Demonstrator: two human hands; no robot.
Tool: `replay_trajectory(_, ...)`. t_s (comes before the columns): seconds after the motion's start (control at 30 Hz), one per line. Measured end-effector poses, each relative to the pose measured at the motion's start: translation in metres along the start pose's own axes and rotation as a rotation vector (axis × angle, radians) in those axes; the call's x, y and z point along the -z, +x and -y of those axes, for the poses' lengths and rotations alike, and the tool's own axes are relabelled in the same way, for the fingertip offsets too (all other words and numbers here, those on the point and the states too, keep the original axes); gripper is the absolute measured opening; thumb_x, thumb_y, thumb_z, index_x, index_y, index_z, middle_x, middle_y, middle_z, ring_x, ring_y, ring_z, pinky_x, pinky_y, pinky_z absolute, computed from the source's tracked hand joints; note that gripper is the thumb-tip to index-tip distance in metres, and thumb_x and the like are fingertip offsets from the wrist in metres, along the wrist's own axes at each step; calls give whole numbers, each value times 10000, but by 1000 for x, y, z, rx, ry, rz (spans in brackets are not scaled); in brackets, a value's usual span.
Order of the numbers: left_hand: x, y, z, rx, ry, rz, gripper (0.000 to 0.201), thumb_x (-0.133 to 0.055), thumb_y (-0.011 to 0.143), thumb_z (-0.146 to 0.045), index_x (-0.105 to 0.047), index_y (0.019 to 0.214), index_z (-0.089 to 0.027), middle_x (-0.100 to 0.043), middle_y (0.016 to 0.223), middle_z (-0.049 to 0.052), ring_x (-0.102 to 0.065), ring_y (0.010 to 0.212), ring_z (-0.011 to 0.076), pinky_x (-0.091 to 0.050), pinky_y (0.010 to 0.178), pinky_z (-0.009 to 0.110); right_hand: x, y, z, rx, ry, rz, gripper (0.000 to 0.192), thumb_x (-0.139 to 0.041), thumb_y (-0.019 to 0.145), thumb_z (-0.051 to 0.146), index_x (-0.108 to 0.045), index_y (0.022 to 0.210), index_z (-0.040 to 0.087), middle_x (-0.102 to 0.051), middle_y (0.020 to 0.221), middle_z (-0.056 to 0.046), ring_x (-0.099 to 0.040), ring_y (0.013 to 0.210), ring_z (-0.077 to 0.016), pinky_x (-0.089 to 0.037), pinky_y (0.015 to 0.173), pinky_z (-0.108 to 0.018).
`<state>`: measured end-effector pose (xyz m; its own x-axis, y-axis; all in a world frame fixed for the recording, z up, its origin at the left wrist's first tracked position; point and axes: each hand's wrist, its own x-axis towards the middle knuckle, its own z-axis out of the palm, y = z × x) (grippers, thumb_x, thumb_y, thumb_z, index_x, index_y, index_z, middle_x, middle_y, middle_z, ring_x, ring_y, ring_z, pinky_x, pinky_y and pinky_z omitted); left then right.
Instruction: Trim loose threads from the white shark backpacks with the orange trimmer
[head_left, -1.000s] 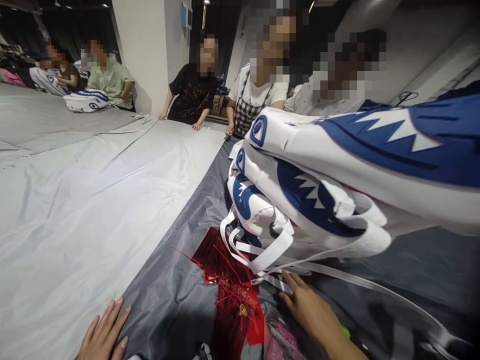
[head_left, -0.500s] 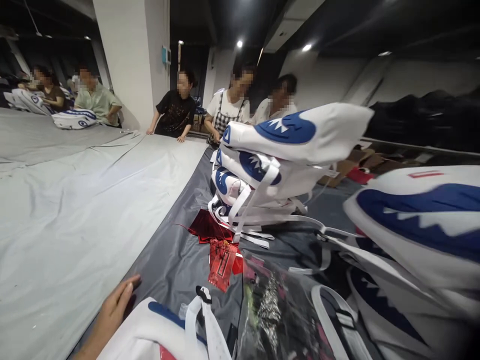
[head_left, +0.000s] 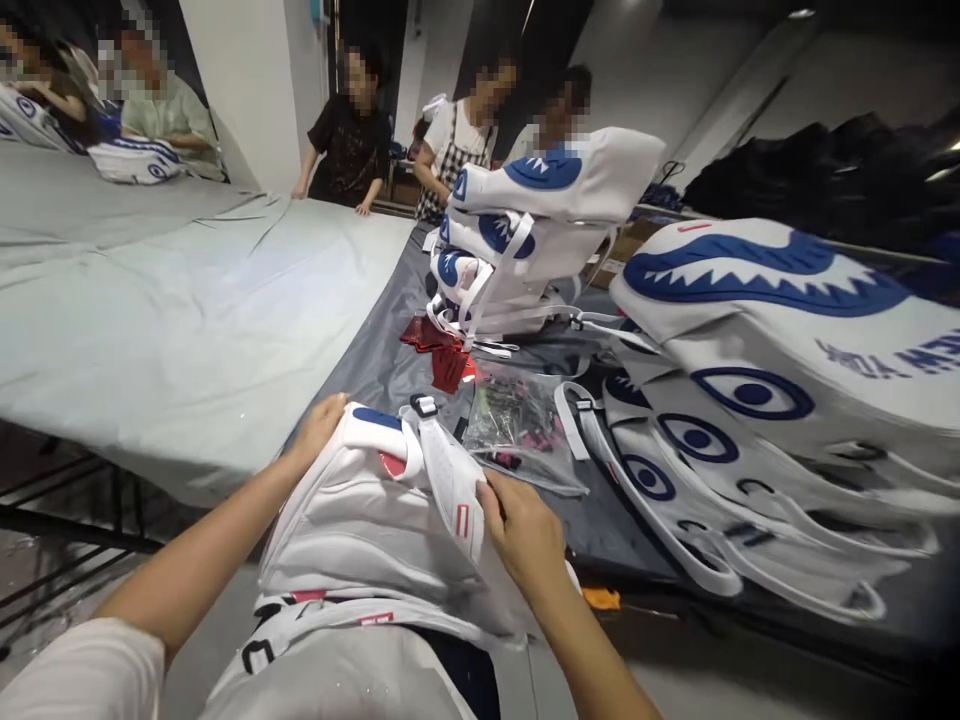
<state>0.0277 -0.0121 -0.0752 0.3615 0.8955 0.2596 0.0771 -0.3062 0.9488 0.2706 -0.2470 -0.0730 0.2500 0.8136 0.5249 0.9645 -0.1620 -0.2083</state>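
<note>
A white backpack (head_left: 352, 545) with blue patches and red labels lies at the table's near edge, in front of my body. My left hand (head_left: 321, 428) is closed on its far left edge, fingertips partly hidden. My right hand (head_left: 525, 530) grips the right side at the padded shoulder strap (head_left: 454, 490), thumb on top and the other fingers curled under. A black buckle (head_left: 424, 405) sits at the strap's far end. Just beyond lies a clear plastic bag (head_left: 517, 425) with small dark and pink pieces inside.
Several white backpacks with blue shark-mouth prints are piled at the right (head_left: 750, 390); another stack (head_left: 547, 230) stands farther back. Red packets (head_left: 448, 367) lie before that stack. A pale sheet (head_left: 187, 330) covers the left table. Several people stand beyond, one in black (head_left: 349, 150).
My view has tilted down and drawn back, showing more of the near backpack. My right hand has come into view on its strap. My left hand, fingers outstretched before, now holds the edge.
</note>
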Motion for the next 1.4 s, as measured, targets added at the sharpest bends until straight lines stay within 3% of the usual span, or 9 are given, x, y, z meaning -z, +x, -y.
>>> replay_trajectory(0.1,14,-34,-24,-3,8,-64,698,-379,917,-655,-610,1234,-78,-637,1254,183,-593,1170,277,-431,1043,452,7,-13,19,82,-27,-240,298,-437,984,274,-649,1163,165,-708,1081,-105,-644,976,-233,-508,836,-337)
replay_trajectory(0.17,23,-65,-40,-152,121,-70,583,-440,931,-588,-602,1259,-135,-602,1327,144,-533,1264,270,-381,1101,448,14,-21,35,208,10,-393,285,-491,949,181,-612,1206,159,-691,1082,-119,-633,990,-231,-506,860,-346)
replay_trajectory(0.23,26,-92,-48,-315,280,-29,497,-523,927,-500,-568,1316,-195,-539,1414,109,-458,1348,254,-328,1154,437,18,-26,53,385,74,-447,345,-515,908,91,-582,1241,153,-682,1055,-124,-628,988,-226,-506,864,-343)
replay_trajectory(0.33,19,-107,-47,-441,421,69,516,-525,946,-413,-457,1428,-243,-438,1510,92,-374,1421,232,-301,1187,433,13,-26,77,544,115,-314,355,-497,898,41,-583,1223,156,-684,1037,-102,-622,958,-206,-504,794,-305)
replay_trajectory(0.6,9,-80,-28,-436,416,79,522,-482,975,-359,-396,1477,-241,-436,1523,90,-391,1422,212,-325,1189,418,-21,8,100,355,-6,18,268,-586,915,201,-611,1177,151,-649,1014,-97,-559,932,-244,-454,678,-320)
replay_trajectory(0.77,12,-58,-15,-357,373,81,503,-502,965,-356,-440,1449,-235,-493,1484,74,-454,1379,198,-358,1169,381,-26,23,109,397,-19,205,86,-589,900,138,-640,929,200,-613,906,-53,-524,858,-200,-363,569,-288)
replay_trajectory(1.1,16,-36,-2,-297,392,132,487,-516,953,-324,-461,1425,-218,-512,1465,77,-462,1369,196,-359,1165,371,-35,23,119,411,-123,287,157,-535,890,85,-619,881,216,-621,859,-31,-516,772,-179,-324,507,-299)
replay_trajectory(1.3,20,-39,-6,-281,454,159,649,-660,848,-340,-426,1443,-231,-464,1496,87,-437,1385,241,-352,1171,409,-30,12,119,299,-66,262,315,-470,920,64,-591,1180,195,-653,1100,-57,-549,1023,-203,-455,653,-268)
replay_trajectory(1.4,20,-41,-8,-298,480,171,683,-654,843,-310,-385,1467,-236,-432,1518,89,-400,1410,241,-322,1187,427,-31,15,114,179,-85,245,300,-506,902,52,-609,1153,179,-673,1052,-65,-567,989,-221,-474,632,-285)
